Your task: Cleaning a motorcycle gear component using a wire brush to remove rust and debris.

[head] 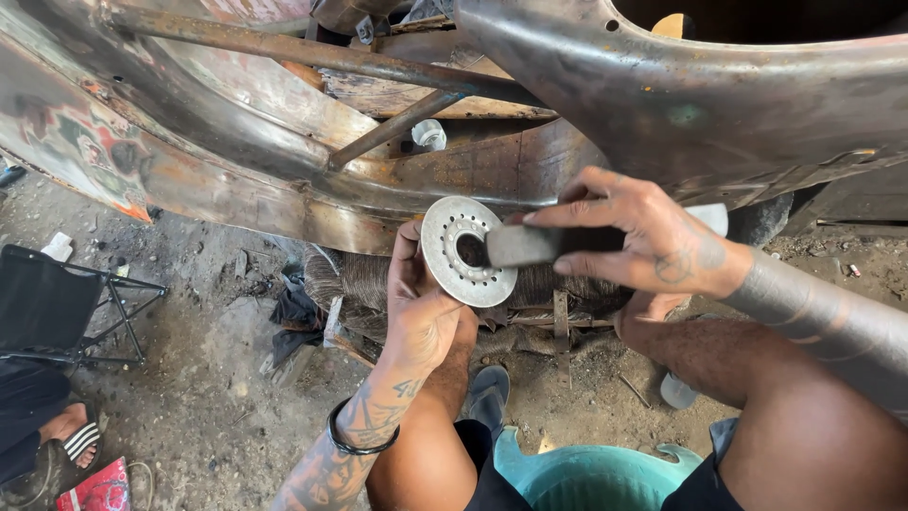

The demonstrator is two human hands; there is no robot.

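My left hand (423,308) grips a round grey metal disc (458,268) with a centre hole and a ring of small holes, holding it upright by its lower left edge. My right hand (632,232) clasps a grey rectangular block (521,245) and presses its end against the disc near the centre hole. Both hands hover over my bare knees, just in front of a large rusty curved metal frame (284,142).
A teal plastic tub (586,478) sits between my legs. A black folding stool (66,308) stands at the left beside another person's sandalled foot (76,437). Rags, a sandal (490,393) and scraps lie on the dirt floor under the frame.
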